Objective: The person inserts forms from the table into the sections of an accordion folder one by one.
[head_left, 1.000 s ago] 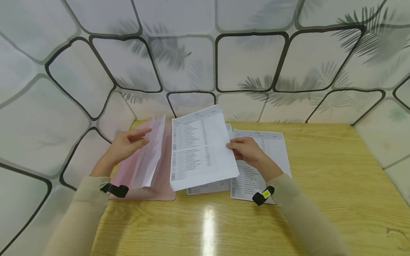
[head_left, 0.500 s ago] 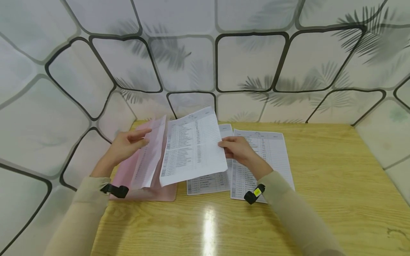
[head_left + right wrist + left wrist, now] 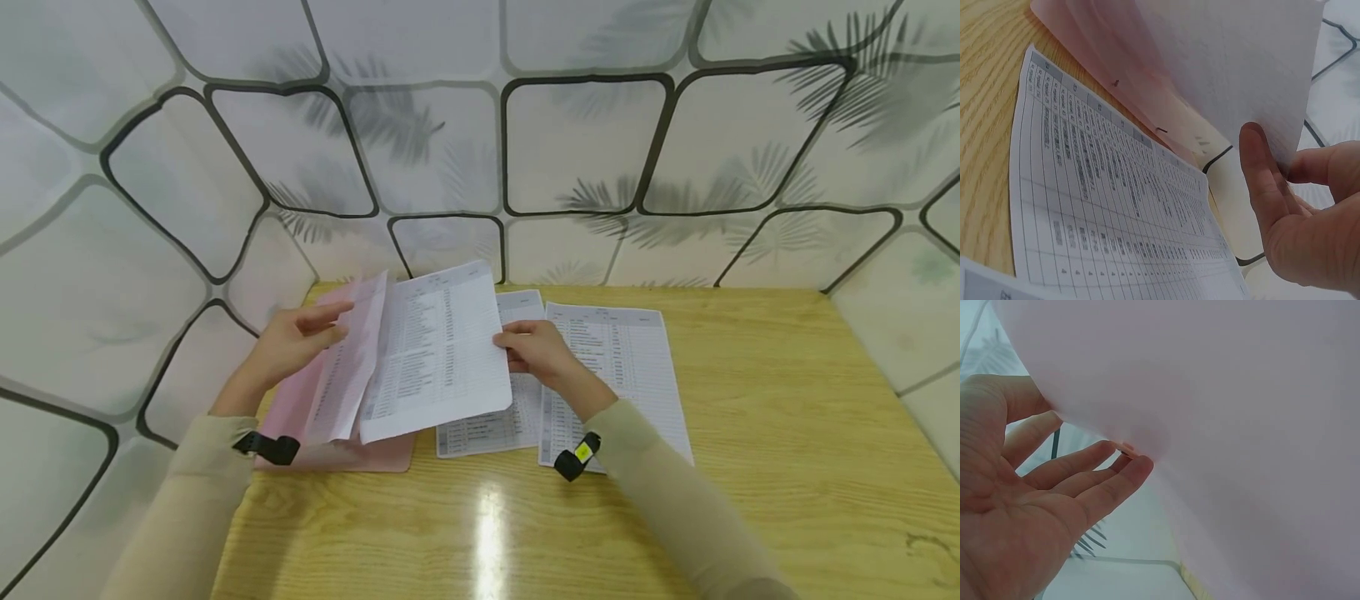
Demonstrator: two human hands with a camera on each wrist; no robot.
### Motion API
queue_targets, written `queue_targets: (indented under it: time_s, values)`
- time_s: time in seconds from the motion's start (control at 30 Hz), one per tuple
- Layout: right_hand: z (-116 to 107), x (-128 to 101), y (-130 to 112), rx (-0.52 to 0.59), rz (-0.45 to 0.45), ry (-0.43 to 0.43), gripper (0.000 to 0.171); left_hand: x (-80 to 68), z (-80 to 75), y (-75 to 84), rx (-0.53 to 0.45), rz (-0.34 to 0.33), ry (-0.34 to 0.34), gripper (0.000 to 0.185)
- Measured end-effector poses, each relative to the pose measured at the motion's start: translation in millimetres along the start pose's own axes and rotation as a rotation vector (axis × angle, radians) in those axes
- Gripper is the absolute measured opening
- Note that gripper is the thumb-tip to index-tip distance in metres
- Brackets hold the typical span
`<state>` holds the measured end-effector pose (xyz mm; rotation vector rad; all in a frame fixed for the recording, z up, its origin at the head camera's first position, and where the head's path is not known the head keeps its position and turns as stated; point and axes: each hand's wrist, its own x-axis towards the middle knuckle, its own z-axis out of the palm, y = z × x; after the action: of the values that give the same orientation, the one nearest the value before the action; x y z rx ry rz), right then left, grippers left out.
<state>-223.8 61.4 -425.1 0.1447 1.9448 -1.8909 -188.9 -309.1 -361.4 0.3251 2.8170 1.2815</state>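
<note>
left hand (image 3: 296, 337), fingers straight, is propping the pink folder (image 3: 352, 367) flap open so the right hand (image 3: 528, 350), pinching a printed sheet (image 3: 438, 350), is sliding it in

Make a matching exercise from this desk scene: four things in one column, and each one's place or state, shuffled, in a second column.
Things:
1. pink folder
2. lifted printed sheet
3. far-right printed sheet
4. left hand

Places or states:
A. lies flat on the wooden table, nearest its right side
B. holds the folder's translucent flap raised with straight fingers
C. pinched at its right edge by the right hand, tilted off the table
D. lies open at the table's left end

Pairs: 1-D, 2-C, 3-A, 4-B
</note>
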Motion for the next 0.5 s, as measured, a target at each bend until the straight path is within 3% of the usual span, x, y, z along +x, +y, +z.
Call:
queue_targets:
  time_s: [0.5]
  values:
    - [27,-2,-1,0.049,-0.005,-0.046,0.042,0.9,-0.2,-0.4,0.008,-0.008,-0.003,0.047]
